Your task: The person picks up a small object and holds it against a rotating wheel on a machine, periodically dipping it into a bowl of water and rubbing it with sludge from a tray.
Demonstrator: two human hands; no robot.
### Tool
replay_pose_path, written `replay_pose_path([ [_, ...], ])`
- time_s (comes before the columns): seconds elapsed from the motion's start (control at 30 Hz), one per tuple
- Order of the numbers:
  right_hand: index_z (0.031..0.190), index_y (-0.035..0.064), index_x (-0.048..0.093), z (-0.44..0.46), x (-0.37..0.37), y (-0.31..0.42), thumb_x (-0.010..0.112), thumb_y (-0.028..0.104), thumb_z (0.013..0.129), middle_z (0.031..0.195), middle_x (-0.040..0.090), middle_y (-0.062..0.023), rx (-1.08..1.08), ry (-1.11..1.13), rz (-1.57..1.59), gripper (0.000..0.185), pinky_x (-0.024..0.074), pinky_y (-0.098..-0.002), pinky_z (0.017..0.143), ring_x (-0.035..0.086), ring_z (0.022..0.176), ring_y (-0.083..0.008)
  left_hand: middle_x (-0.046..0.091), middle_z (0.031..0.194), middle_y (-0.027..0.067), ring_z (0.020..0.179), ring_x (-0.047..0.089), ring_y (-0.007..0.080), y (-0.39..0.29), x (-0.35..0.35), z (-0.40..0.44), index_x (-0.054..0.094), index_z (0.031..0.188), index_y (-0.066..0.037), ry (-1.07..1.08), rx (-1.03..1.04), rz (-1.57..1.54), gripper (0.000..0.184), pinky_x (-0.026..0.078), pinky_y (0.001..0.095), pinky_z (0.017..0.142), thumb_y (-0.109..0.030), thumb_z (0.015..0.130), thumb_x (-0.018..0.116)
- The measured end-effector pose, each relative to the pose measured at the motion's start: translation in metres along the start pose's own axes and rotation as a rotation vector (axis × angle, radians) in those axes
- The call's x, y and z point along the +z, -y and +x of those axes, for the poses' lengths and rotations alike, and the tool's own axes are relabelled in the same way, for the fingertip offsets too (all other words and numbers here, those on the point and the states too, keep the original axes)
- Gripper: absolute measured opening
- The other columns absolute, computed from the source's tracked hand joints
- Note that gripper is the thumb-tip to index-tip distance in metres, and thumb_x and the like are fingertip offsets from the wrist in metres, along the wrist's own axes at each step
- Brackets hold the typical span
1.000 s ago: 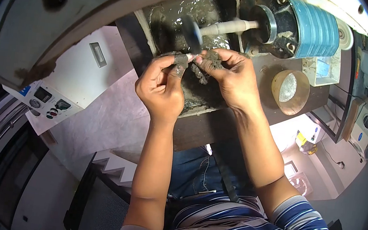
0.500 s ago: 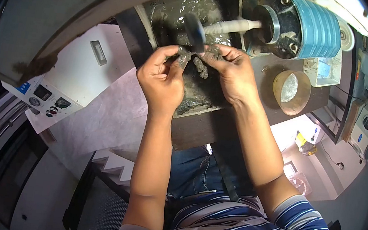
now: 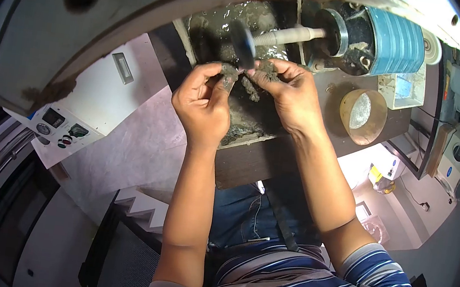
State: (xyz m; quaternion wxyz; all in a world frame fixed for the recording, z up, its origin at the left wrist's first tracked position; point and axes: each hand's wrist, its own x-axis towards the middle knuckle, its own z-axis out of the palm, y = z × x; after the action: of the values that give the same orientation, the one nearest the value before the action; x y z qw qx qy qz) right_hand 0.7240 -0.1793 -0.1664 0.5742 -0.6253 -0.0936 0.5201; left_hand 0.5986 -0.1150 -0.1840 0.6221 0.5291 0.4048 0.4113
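My left hand (image 3: 205,103) and my right hand (image 3: 293,97) meet fingertip to fingertip just below a dark wheel (image 3: 243,45) on a pale spindle (image 3: 291,37). The spindle comes out of a blue motor (image 3: 394,44). Grey sludge coats the thumbs and index fingers of both hands, which are pinched together. Whatever small thing lies between the fingertips is too hidden to name. A lump of grey sludge (image 3: 250,88) hangs between the hands, over a wet, muddy tray (image 3: 253,140).
Right of my right hand, a round bowl (image 3: 379,124) with pale contents stands on the dark table (image 3: 244,165). A white box (image 3: 414,96) is behind it. A curved, stained cover (image 3: 32,27) arches overhead. At left stands a white machine (image 3: 105,85) with buttons.
Both hands stay at the wheel with only slight shifts of the fingers. The overhead cover sits slightly lower in view than half a second ago.
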Motion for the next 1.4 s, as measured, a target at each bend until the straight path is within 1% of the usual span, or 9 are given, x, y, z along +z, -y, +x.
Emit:
replay_pose_path([
  [0.13,0.097,-0.0033,0.069,0.007,-0.001,-0.008,0.069,0.0,0.081,0.089,0.07,-0.0044,0.004,0.0,0.064,0.016,0.0467,-0.0201,0.074,0.06,0.079,-0.0058,0.063,0.083,0.0058,0.065,0.056,0.0051,-0.004,-0.001,0.005,0.061,0.094,0.008,0.008,-0.078,0.095,0.021,0.042,0.0177,0.054,0.02,0.079,0.054],
  [0.27,0.097,-0.0028,0.07,0.01,-0.004,-0.009,0.067,0.0,0.082,0.089,0.07,-0.0045,-0.007,0.012,0.105,0.016,0.0465,-0.0195,0.074,0.06,0.079,-0.0056,0.065,0.088,0.0102,0.078,0.062,0.0105,-0.008,0.001,0.008,0.061,0.098,0.01,0.017,-0.142,0.114,0.027,0.047,0.0193,0.065,0.023,0.076,0.051],
  [0.33,0.097,-0.0026,0.07,0.01,-0.003,-0.011,0.067,0.0,0.082,0.089,0.07,-0.0043,-0.014,0.011,0.123,0.015,0.0463,-0.0193,0.073,0.06,0.078,-0.0055,0.061,0.078,0.0032,0.06,0.05,0.002,-0.007,0.002,0.008,0.061,0.094,0.007,0.005,-0.128,0.115,0.021,0.037,0.0169,0.049,0.019,0.077,0.056],
  [0.5,0.097,-0.0038,0.069,0.004,-0.004,-0.008,0.068,-0.001,0.082,0.088,0.07,-0.0046,-0.003,0.016,0.051,0.015,0.047,-0.0197,0.076,0.061,0.079,-0.0067,0.061,0.078,0.0029,0.061,0.052,0.0023,-0.005,-0.003,0.003,0.062,0.094,0.007,0.028,-0.081,0.087,0.02,0.038,0.0166,0.051,0.018,0.078,0.058],
  [0.57,0.096,-0.004,0.069,-0.001,-0.001,-0.002,0.068,-0.001,0.081,0.088,0.07,-0.0045,-0.007,0.018,0.027,0.015,0.0471,-0.0196,0.076,0.061,0.079,-0.0067,0.065,0.087,0.0101,0.075,0.061,0.0094,-0.009,-0.005,0.0,0.061,0.097,0.011,0.048,-0.101,0.025,0.023,0.047,0.0188,0.065,0.022,0.078,0.054],
  [1.0,0.098,-0.0044,0.068,0.006,-0.006,-0.009,0.067,0.0,0.083,0.089,0.07,-0.0052,0.004,0.056,0.125,0.016,0.0471,-0.0201,0.078,0.061,0.081,-0.0072,0.065,0.088,0.0099,0.075,0.06,0.009,-0.004,-0.004,0.0,0.061,0.098,0.011,0.055,-0.027,0.058,0.022,0.047,0.0188,0.064,0.021,0.079,0.054],
  [1.2,0.098,-0.0035,0.069,0.005,-0.006,-0.009,0.069,0.001,0.082,0.09,0.07,-0.005,-0.01,0.049,0.083,0.016,0.0474,-0.0205,0.078,0.061,0.081,-0.0073,0.065,0.091,0.0123,0.08,0.062,0.0115,-0.002,-0.006,-0.001,0.06,0.098,0.011,0.074,-0.112,0.122,0.019,0.05,0.0211,0.07,0.019,0.082,0.054],
  [1.3,0.097,-0.002,0.069,-0.008,-0.002,0.002,0.07,0.003,0.082,0.09,0.07,-0.0044,-0.077,0.06,-0.077,0.016,0.0476,-0.0213,0.078,0.061,0.082,-0.0073,0.065,0.094,0.0169,0.087,0.065,0.0177,0.004,-0.012,-0.012,0.058,0.099,0.011,0.08,0.079,0.032,0.016,0.052,0.0268,0.08,0.016,0.084,0.054],
  [1.4,0.097,-0.0005,0.07,-0.016,-0.004,0.008,0.069,0.003,0.084,0.089,0.07,-0.0036,-0.14,0.098,-0.187,0.013,0.0477,-0.0218,0.078,0.061,0.083,-0.0063,0.064,0.08,0.0153,0.075,0.065,0.0231,0.007,-0.012,-0.017,0.061,0.088,0.006,0.012,0.315,0.147,0.019,0.051,0.03,0.07,0.017,0.074,0.055],
])
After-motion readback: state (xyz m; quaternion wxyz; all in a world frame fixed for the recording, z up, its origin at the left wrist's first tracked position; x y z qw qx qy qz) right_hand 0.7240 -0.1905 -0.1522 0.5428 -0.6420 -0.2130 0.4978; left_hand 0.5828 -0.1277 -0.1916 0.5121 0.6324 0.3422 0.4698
